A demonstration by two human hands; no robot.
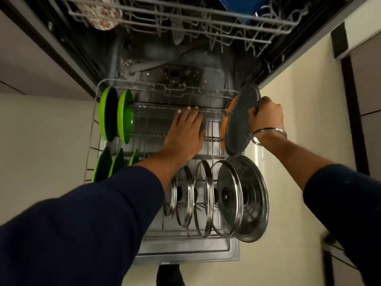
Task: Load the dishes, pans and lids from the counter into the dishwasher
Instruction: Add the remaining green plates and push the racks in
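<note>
Upper rack is cut off at the top of the view, so the floral bowl and some blue thing in it only partly show, and the tub floor behind the lower rack is dark and grubby-looking, hard to read. Taking that lower rack as the reference: left hand reaches over its middle, palm down, fingers straight and resting on a wire row, not gripping anything. Right hand is at the rack's right edge, fingers curled tight around the rim of a speckled grey pan, which stands on edge, tilted, just inside that right side. An orange piece peeks out behind the pan, mostly hidden, can't tell what it is exactly. There's a metal bangle on the right wrist, and both sleeves are dark blue. At the rack's near right corner, four glass lids stand upright in a row, the biggest one leaning against a steel pan. Green plates stand along the rack's far left, and more green plates at the near left are partly covered by the left forearm.
</note>
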